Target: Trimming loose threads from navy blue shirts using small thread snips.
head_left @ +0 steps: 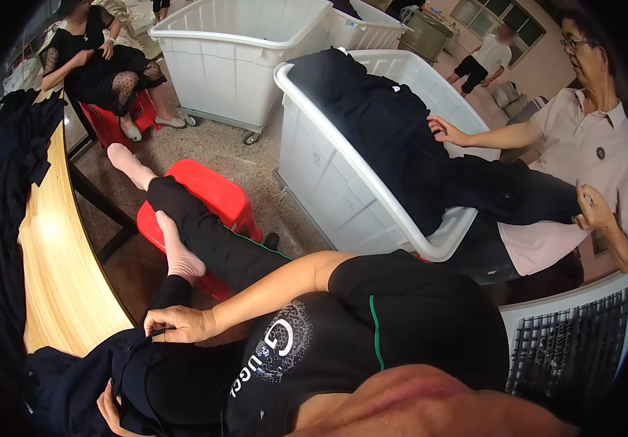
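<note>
A dark navy garment (pixel 88 379) lies bunched on my lap at the lower left. My right hand (pixel 179 324) reaches across my black shirt and pinches a fold of the garment at its upper edge. My left hand (pixel 110 411) is mostly hidden beneath the cloth and grips it from below; only the fingers show. My legs in black trousers stretch out to a red plastic stool (pixel 208 193), where my feet rest in pale socks.
A curved wooden table (pixel 59 255) on the left carries a pile of dark garments (pixel 8 160). White wheeled bins (pixel 241 65) stand ahead. A person in a pale shirt (pixel 583 153) touches dark cloth (pixel 394 131) draped over the nearest bin (pixel 343 189). Another person (pixel 99 62) sits far left.
</note>
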A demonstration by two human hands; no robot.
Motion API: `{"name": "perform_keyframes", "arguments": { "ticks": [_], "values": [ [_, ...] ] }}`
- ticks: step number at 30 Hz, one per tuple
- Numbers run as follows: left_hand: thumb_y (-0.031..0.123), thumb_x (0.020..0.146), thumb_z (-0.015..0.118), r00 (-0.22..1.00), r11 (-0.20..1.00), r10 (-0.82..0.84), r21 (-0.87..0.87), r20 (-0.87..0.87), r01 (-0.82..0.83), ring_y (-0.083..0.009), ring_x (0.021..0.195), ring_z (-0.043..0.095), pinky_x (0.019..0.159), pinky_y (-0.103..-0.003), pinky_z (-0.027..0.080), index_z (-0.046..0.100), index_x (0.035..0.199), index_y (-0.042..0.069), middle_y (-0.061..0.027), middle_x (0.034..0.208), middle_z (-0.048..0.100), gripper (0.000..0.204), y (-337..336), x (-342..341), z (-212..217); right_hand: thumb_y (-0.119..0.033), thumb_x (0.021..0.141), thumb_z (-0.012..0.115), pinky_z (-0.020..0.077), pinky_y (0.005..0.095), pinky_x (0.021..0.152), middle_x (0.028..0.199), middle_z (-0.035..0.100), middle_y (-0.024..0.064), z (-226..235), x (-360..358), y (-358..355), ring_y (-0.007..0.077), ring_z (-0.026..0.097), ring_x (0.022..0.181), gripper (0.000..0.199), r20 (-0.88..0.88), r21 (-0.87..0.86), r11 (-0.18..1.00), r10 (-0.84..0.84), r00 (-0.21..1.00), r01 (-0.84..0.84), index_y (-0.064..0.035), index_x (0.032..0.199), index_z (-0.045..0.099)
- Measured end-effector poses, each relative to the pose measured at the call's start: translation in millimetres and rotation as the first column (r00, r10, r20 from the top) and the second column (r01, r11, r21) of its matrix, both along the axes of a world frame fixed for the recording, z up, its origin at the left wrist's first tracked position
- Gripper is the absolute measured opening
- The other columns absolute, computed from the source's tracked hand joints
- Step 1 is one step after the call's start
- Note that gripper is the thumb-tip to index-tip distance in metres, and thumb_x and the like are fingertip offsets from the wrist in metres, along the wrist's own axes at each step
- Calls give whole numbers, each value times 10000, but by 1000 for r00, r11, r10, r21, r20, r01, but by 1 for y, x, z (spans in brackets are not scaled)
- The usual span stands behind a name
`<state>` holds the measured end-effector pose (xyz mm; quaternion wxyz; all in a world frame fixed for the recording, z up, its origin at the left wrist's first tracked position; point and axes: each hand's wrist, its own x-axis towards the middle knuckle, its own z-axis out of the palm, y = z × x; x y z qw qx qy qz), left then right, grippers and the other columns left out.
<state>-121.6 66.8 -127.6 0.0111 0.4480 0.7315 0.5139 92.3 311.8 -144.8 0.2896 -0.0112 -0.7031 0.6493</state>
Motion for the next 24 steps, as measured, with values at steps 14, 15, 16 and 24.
{"name": "perform_keyframes", "arguments": {
  "ticks": [14, 15, 16, 24],
  "values": [
    [-112, 841, 495, 990, 992, 116, -45, -81, -120, -180, 984, 623, 782, -206, 482, 691, 1080, -55, -105, 1078, 654, 314, 53, 56, 70, -156, 888, 714, 529, 320, 775, 931, 643, 87, 27, 1, 39, 202, 664, 887, 144, 109, 139, 983, 103, 989, -118, -59, 986, 672],
    [-129, 828, 503, 996, 997, 63, 35, 64, -66, -181, 977, 625, 779, -206, 488, 694, 1073, -58, -102, 1071, 652, 319, 57, 57, 76, -140, 868, 744, 495, 305, 772, 911, 630, 50, 21, -1, 51, 148, 619, 876, 169, 94, 234, 962, 119, 989, -138, -70, 1016, 703],
    [-167, 771, 547, 984, 987, 159, 9, 85, -160, -173, 945, 630, 765, -205, 489, 708, 1054, -53, -92, 1046, 650, 345, 56, 68, 85, -113, 863, 732, 494, 313, 806, 947, 655, 58, 37, -1, 56, 153, 626, 901, 211, 165, 339, 929, 95, 982, -147, -75, 1068, 697],
    [20, 617, 735, 778, 956, 291, 138, -557, -259, -172, 719, 608, 686, -290, 470, 762, 999, 133, 7, 809, 650, 399, 46, 69, 78, -220, 1002, 543, 443, 315, 974, 1173, 636, 109, 84, -35, 60, 194, 596, 1092, 353, 135, 255, 908, 308, 942, -333, 6, 1272, 525]
  ]
}}
